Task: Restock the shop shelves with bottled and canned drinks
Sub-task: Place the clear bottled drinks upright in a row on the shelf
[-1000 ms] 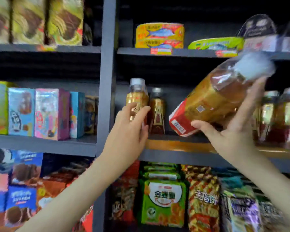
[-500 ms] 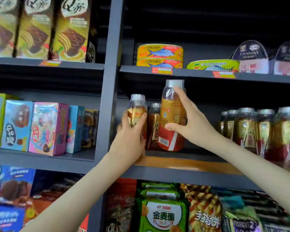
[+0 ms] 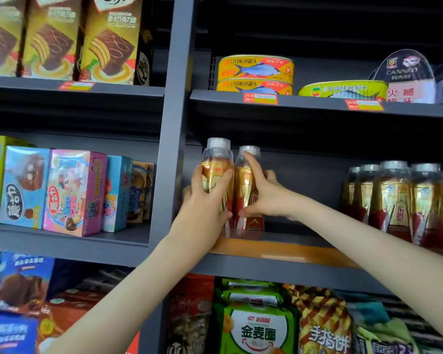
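- Far left, three cake boxes [image 3: 62, 39] stand on the top shelf. Below them are four snack boxes [image 3: 72, 192] in a row, with more behind that I cannot count.
- My left hand [image 3: 207, 198] is still wrapped round the left bottle [image 3: 216, 159], thumb across its front. It is on the same bottle as half a second ago, and that bottle stands upright against the post.
- The second bottle [image 3: 242, 180] now stands upright on the shelf [image 3: 292, 251], touching the left bottle. A second ago I held it tilted in the air off to the right. Half a second ago it was nearer the front.
- My right hand [image 3: 266, 198] holds that second bottle. The index finger [image 3: 251, 164] runs up the neck to the cap, the thumb is low on the label and the other fingers reach behind.
- I count two bottles at my hands. Anything behind them is hidden.
- Above sit two stacked fish tins [image 3: 255, 70] and one green tin [image 3: 343, 89].
- Well apart to the right, a row of bottles [image 3: 394, 195] shows five caps.
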